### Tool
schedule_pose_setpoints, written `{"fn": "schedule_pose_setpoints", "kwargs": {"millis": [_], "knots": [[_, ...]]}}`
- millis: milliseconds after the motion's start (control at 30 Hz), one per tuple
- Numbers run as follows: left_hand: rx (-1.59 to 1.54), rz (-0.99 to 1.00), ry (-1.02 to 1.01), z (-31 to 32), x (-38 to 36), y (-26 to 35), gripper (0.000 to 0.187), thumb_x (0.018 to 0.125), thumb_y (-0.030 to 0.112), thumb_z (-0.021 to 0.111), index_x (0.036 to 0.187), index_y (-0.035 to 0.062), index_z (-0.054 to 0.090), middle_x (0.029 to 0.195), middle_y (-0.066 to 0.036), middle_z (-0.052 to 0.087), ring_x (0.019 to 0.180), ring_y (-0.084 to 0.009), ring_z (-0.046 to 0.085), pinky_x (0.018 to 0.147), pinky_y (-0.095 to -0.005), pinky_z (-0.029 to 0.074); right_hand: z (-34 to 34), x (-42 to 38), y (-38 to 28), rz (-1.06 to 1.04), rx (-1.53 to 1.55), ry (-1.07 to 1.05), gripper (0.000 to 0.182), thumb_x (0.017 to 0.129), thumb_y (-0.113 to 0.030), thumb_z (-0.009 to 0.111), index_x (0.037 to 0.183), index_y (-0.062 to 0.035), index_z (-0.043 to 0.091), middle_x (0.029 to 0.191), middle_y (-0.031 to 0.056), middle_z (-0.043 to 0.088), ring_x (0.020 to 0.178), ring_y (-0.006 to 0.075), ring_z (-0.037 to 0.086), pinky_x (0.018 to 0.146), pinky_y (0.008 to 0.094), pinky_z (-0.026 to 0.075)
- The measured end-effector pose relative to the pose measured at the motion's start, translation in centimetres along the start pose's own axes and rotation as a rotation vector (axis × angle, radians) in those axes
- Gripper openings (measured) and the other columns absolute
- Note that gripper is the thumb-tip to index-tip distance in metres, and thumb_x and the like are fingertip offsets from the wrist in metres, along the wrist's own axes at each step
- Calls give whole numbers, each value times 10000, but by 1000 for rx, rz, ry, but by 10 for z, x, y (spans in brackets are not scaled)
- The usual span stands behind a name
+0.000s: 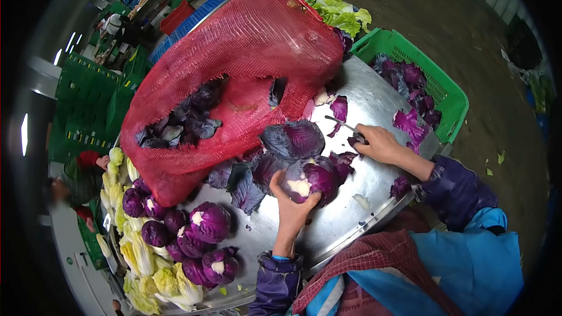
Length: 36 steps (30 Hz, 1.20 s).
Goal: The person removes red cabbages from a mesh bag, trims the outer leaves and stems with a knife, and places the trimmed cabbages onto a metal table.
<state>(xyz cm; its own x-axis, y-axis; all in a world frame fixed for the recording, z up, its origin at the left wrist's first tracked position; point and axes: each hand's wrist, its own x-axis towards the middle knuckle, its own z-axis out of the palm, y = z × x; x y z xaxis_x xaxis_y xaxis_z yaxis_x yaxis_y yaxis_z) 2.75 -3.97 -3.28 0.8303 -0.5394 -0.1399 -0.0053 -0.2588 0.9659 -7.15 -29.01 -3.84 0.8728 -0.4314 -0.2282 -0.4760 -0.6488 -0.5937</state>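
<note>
My left hand grips a red cabbage from below, thumb and fingers spread around its pale cut stem. To its right, my right hand is closed around a knife, the thin blade pointing left and away over the metal table. A dark bit of leaf shows at the right fingers. Just beyond the held cabbage are loose dark purple outer leaves. Beside them lies the open mouth of a red mesh sack with more dark cabbage inside.
Several trimmed red cabbages sit left, beside pale napa cabbages. A green crate of purple leaves stands off the table's right edge. Green leaves lie beyond the sack. Another person's hand is at the far left.
</note>
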Motion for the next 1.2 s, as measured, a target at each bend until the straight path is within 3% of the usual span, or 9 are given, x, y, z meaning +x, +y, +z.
{"fn": "schedule_pose_setpoints", "kwargs": {"millis": [100,333,433,633,700,900,1000,1100,1200], "knots": [[12,21,-85,0,0,-2,928,628,179,797,1358,2,253,1326,-176,316,1235,-280,350,1054,-375,282,-9,-13,-37,-315,31,44,418,861,-225,548,1269,-146,500,995,142,572,832,338,612,743,405,506],[241,43,31,12,10,5,931,632,244,819,1342,-44,289,1265,-199,362,1194,-299,393,1031,-388,324,-6,-28,-65,-683,-100,88,463,799,-106,586,1240,-243,556,988,65,536,740,260,645,571,375,525],[7,-22,43,13,11,9,938,632,243,832,1329,-72,288,1247,-196,407,1155,-278,443,998,-363,362,-6,-18,-60,-812,-273,148,462,799,-113,575,1237,-258,560,1007,67,530,712,220,649,504,346,522],[111,-43,37,17,18,3,920,631,238,829,1318,-82,307,1231,-207,438,1126,-278,474,976,-351,383,-22,-16,-60,-790,-340,91,498,779,-124,585,1261,-244,551,1046,96,554,700,221,655,478,334,543],[363,99,54,19,21,5,824,645,231,790,1285,-65,363,1190,-192,454,1085,-247,492,921,-336,420,-20,-16,-61,-728,-326,71,505,781,-117,578,1269,-242,543,1026,96,550,659,225,652,471,338,540],[300,-13,7,24,34,18,804,621,270,798,1224,-91,408,1140,-192,457,1060,-265,493,918,-356,407,-5,11,-70,-660,-381,101,528,780,-107,570,1287,-247,521,944,89,519,557,241,631,457,359,529],[412,170,16,32,32,18,822,620,301,797,1212,-111,403,1139,-220,450,1067,-299,488,931,-385,401,-7,40,-66,-859,-391,59,463,800,-173,576,1257,-242,541,949,109,534,565,279,630,488,399,533],[410,139,36,30,31,11,859,617,312,796,1234,-117,382,1145,-222,448,1079,-313,481,944,-390,395,2,45,-72,-760,-316,71,425,816,-201,584,1239,-224,548,899,110,565,596,299,637,500,418,529],[429,160,44,29,29,5,883,616,320,794,1253,-115,363,1157,-226,440,1094,-321,473,956,-385,391,3,50,-82,-658,-332,24,244,824,-207,589,1061,-148,590,826,117,586,664,324,643,539,440,512]]}}
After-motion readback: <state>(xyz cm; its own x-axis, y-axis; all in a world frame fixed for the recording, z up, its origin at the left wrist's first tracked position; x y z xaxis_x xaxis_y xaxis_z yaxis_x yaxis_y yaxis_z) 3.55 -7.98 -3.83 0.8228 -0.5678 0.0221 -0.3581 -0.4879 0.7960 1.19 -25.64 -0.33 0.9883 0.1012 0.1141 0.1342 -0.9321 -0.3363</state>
